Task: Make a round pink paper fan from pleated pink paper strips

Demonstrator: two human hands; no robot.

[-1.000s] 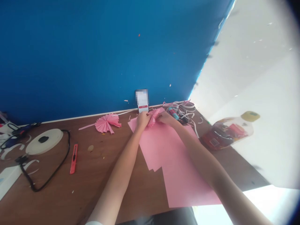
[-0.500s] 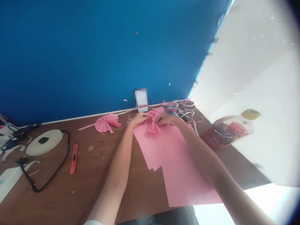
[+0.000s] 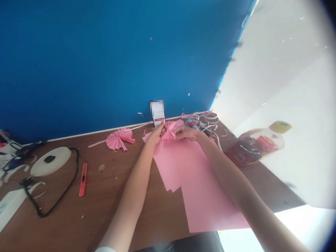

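Note:
Between my two hands is a pleated pink paper fan, its folds spread out above the flat pink sheets. My left hand grips its left side, fingers closed and thumb raised. On the other side, my right hand pinches the fan's right edge with bent fingers. Large pink paper sheets lie beneath, overlapping on the brown table. A second pleated pink paper fan, with a paper strip sticking out, rests to the left of my hands.
A phone leans on the blue wall. A red box cutter, a white disc and a black cable lie left. Tangled paper strips lie behind my right hand; a bottle with a yellow cap stands right.
The paper fan went from an upright bow-tie shape to a more spread, tilted one, a little farther back. My left hand shifted slightly right and turned, its thumb up; my right hand stayed nearly in place.

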